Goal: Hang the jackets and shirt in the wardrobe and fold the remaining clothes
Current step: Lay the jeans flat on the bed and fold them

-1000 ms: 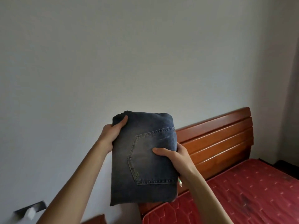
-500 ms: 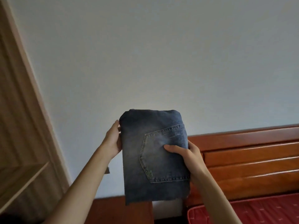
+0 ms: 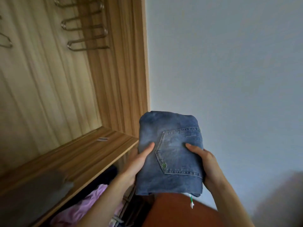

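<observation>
A folded pair of blue jeans, back pocket facing me, is held up in front of me at mid-height. My left hand grips its left edge, thumb on top. My right hand grips its right edge, thumb lying across the pocket. A white and green tag dangles below the bundle. The open wooden wardrobe fills the left side, and its shelf lies just left of the jeans.
Metal hangers hang inside the wardrobe at the top. Below the shelf lie pink clothes and something dark. A grey folded thing sits on the shelf's near end. A reddish-brown wooden surface is under the jeans. A plain wall is to the right.
My view has swung left from the bed's headboard to the open wardrobe. Both hands still hold the folded jeans, now close to the wardrobe shelf; my left thumb moved onto the front.
</observation>
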The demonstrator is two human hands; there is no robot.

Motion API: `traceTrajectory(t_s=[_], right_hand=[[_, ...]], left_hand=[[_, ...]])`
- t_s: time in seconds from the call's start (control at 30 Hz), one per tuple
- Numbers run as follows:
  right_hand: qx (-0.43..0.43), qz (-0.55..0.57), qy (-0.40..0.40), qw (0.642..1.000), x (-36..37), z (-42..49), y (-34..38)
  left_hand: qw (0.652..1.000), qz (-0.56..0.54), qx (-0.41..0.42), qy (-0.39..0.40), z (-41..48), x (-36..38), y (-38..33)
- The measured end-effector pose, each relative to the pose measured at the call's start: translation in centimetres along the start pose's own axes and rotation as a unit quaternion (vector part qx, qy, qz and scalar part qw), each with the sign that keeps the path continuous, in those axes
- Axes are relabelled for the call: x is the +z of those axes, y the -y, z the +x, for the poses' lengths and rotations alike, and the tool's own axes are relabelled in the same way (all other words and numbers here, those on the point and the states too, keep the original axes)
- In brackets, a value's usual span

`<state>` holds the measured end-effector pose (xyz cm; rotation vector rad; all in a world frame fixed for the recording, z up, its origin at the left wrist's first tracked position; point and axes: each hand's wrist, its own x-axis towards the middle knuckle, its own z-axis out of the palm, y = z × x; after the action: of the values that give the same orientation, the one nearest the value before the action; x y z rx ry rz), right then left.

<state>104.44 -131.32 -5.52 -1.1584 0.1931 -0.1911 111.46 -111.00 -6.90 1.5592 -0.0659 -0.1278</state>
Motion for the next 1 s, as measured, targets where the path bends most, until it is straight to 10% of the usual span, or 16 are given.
traceTrajectory(t_s=[0.43,1.0], right_hand=[[0.193,0.040,0.291,0.936,14.7,15.9,-8.6],[0.375,-0.080,0.456,0.803,40.0,18.1,-29.3]], left_hand=[[0.966,-0.018,0.020,-0.257,8.7,-15.4,1.9],[0.806,0.098,-0.050,-0.582,2.8,-38.9,8.1]])
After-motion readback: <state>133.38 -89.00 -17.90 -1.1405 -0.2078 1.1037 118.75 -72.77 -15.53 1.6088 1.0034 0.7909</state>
